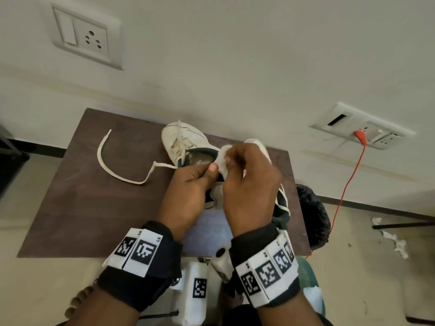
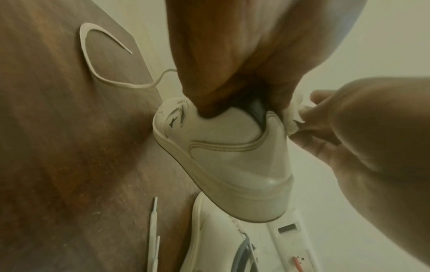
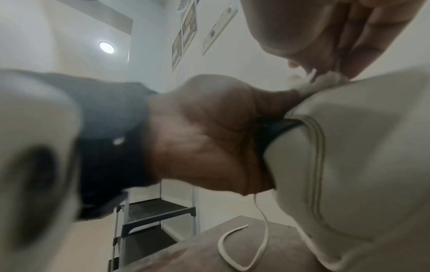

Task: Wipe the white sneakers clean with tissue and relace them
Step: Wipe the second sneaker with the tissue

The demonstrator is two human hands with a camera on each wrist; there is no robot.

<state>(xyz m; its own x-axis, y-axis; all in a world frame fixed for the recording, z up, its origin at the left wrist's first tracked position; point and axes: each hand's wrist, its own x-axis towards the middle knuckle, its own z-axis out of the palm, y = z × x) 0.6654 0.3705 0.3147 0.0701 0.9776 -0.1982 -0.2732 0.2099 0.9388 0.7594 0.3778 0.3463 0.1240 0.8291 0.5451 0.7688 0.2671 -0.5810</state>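
Both hands [image 1: 221,184] grip sneaker [image 2: 223,147]; only left-wrist view shows heel.

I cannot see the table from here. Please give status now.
Left hand grips raised sneaker at collar. Right hand pinches tissue against heel. Loose lace on table, unthreaded.

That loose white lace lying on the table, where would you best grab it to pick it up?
Pinch the loose lace near its stiff far tip, coming from above. That end lies flat on bare table, apart from the sneakers; the other end runs up against the far sneaker.
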